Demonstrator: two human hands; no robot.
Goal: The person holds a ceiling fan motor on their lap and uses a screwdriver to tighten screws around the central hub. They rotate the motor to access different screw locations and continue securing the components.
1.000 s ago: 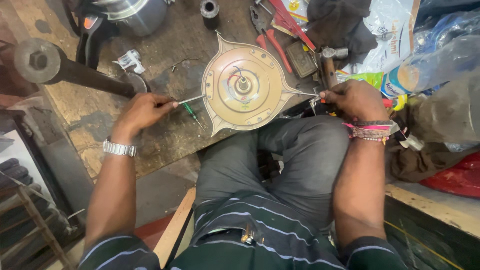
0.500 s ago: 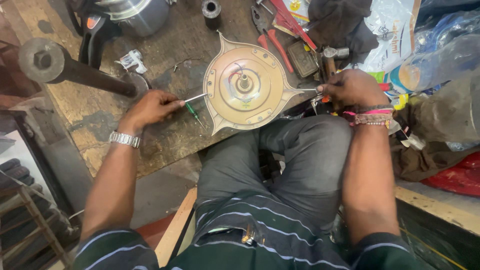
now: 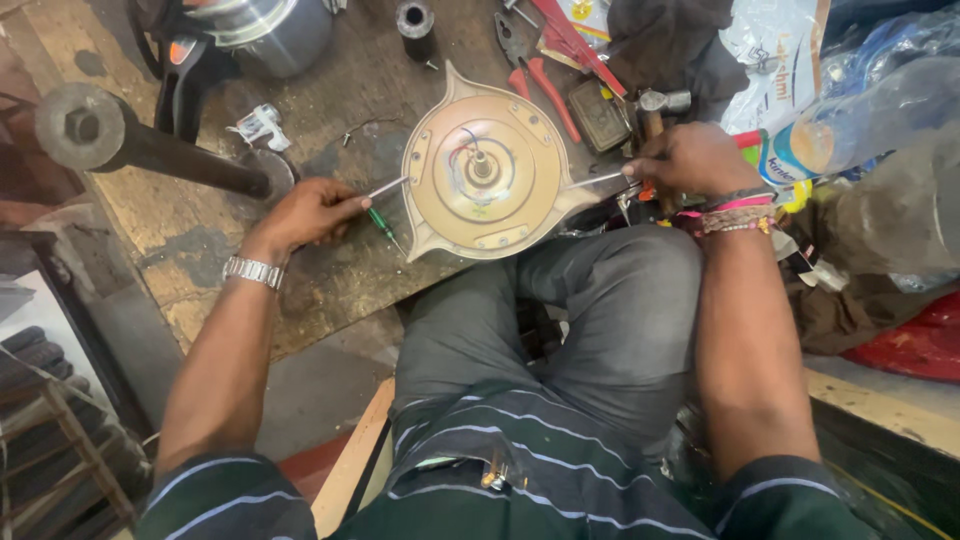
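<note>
- Since the earlier frame both hands and the motor housing have held position; only the view has shifted slightly.
- Left hand pinches a thin metal rod at the housing's near rim; right hand grips a second rod opposite.
- Housing lies flat on the tabletop between the hands, shaft upward, cover still seated; the rods run along the line from hand to hand.
- Judged: prying is under way, with separation not yet visible.

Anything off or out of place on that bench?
The round beige motor housing overhangs the worn workbench edge above the lap. Left hand and right hand each push a thin tool at its rim.
</note>
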